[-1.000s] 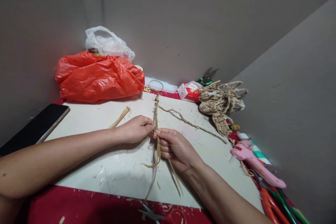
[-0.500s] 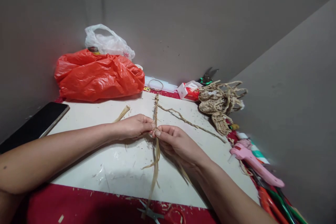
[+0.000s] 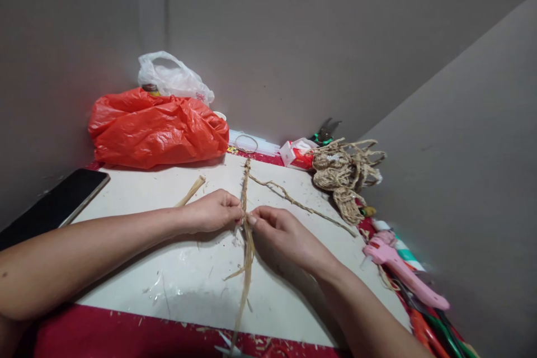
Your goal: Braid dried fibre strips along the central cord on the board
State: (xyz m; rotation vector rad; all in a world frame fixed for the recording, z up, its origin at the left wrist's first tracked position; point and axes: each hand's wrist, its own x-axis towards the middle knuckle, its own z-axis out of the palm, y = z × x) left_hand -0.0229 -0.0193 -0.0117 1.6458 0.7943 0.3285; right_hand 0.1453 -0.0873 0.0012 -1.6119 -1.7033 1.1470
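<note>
Both hands are pinching a twisted straw cord (image 3: 244, 190) lying along the white board (image 3: 138, 190): the left hand (image 3: 213, 211) is gripping it from the left, the right hand (image 3: 280, 230) from the right, fingertips seemingly almost touching. Loose strands (image 3: 245, 274) are trailing toward the person.

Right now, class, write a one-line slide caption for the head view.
Left hand and right hand pinch a braided straw cord over a white board.
</note>
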